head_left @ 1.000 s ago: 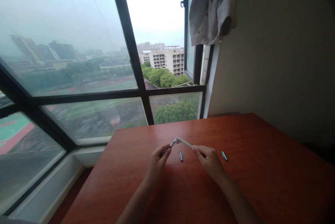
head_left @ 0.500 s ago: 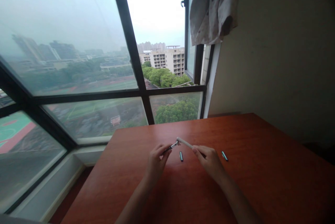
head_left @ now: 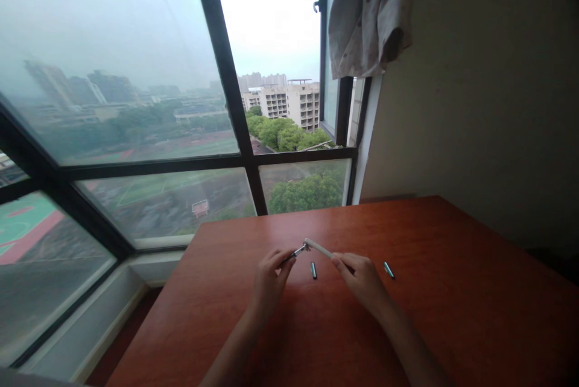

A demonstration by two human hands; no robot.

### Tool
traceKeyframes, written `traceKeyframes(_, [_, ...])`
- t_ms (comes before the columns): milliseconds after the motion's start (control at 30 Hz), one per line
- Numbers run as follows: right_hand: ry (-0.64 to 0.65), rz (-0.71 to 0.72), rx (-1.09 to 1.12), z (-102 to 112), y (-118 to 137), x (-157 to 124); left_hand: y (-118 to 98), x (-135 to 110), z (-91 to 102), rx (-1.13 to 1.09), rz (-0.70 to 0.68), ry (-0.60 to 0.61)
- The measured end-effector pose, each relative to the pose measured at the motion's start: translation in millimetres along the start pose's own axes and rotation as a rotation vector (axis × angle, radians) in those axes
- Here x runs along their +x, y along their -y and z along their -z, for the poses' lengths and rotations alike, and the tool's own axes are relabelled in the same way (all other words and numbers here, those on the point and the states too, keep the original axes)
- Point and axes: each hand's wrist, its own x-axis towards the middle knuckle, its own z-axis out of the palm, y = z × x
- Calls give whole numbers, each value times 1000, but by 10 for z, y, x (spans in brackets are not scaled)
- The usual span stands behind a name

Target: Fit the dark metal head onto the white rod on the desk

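pale rod (head_left: 319, 248), above the brown table (head_left: 452, 314), slants far-left from the right hand (head_left: 362, 276), whose fingers pinch its near end; the left hand (head_left: 270, 275) clasps a slim metal-tipped tool (head_left: 299, 251), angled far-right toward the rod's far tip, contact unclear.

No text, label, brand, number or sign can be read.
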Motion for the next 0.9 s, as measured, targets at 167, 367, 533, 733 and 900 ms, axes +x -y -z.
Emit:
traceKeyframes(167, [-14, -11, -9, -10, -9, 0, 28, -2, 2, 21, -33, 24])
traceKeyframes(367, [3, -7, -12, -19, -11, -8, 77, -2, 10, 73, -50, 29])
traceKeyframes(533, [-12, -8, -12, -10, 5, -8, 74, -5, 3, 77, -54, 25])
traceKeyframes(733, [-7, -26, -8, -6, 0, -2, 76, -4, -4, 125, -92, 20])
traceKeyframes(900, [-5, -22, 21, -5, 6, -3, 112, 5, -3, 148, -111, 29])
